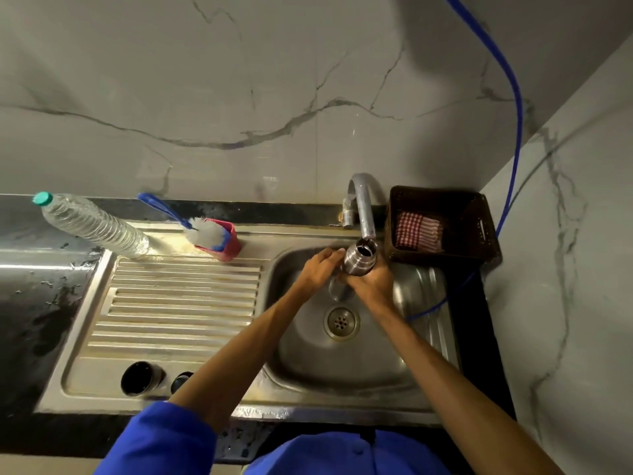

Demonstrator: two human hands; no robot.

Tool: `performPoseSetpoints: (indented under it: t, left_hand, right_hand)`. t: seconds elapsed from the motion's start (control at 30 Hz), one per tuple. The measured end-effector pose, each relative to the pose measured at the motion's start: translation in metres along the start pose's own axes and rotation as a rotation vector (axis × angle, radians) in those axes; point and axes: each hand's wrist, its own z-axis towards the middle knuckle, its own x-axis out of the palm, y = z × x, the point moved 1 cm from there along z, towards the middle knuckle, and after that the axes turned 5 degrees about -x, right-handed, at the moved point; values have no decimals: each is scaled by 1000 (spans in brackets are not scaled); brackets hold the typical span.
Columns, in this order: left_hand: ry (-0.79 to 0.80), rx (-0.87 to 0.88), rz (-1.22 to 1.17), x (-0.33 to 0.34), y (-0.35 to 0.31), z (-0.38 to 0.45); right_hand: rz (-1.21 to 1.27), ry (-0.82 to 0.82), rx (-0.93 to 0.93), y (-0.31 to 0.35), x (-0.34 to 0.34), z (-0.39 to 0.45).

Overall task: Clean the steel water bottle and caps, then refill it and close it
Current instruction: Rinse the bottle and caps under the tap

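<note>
Nearest the viewer are blue sleeves [164, 437] pushed up on two bare forearms that reach forward over a stainless steel sink [342, 365]. On the flat steel rim near the left forearm, well short of the hands, stand two dark round caps [140, 378], the smaller one partly hidden behind the arm. Beyond them lies the ribbed steel draining board [181, 303], its ridges running side to side.

In the rounded basin, below the hands, sits a round perforated drain [342, 323]. Above it the right hand [371, 284] is wrapped around the body of the steel water bottle [359, 258], a smooth metal cylinder with a threaded neck, holding it tilted with its open mouth directly under the spout of the curved metal tap [364, 214]. The left hand [318, 270] rests its curled fingers against the left side of the bottle; how firmly it grips cannot be told.

Just right of the hands, on the dark table, is a dark woven square basket [442, 248] holding a red-and-white checked cloth [418, 231]. Far left of the hands, a red plastic holder [227, 246] carries a white-bristled bottle brush [205, 231] with a blue handle, and a clear ribbed plastic bottle [92, 224] with a green cap leans beside it. Behind everything rises a white marble-patterned wall [239, 80], with a thin blue hose [513, 97] running down its right side.
</note>
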Motion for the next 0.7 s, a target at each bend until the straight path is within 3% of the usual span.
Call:
performPoseSetpoints:
  t: [0.17,0.37,0.7]
  left_hand:
    - [-56,7,-74,4,11,-3]
    - [-145,-148,-543,2,10,-6]
    - [-154,-168,-506,1,22,-19]
  right_hand:
    - [-34,-43,-61,7,-7,-8]
    - [-133,-47,-146,11,-11,-9]
    - [-137,-131,-127,15,-5,-2]
